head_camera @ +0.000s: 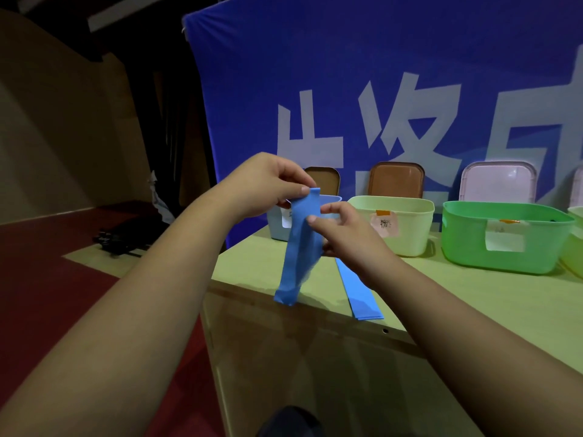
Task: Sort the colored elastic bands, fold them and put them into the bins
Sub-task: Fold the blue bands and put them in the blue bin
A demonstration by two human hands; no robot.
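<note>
Now | blue band (296, 263) hung just in front of pale blue bin (275, 230), long axis vertical, fold at bottom | left hand (262, 184) pinched top end | right hand (347, 234) pinched band partway down | bin straight behind both hands, likely drop target

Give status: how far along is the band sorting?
Done: unclear, bin interiors are hidden. In hand: left hand and right hand pinch a doubled-over blue band above the table edge. Left: binning it, likely in the pale blue bin, plus a blue strip lying on the table.
</note>
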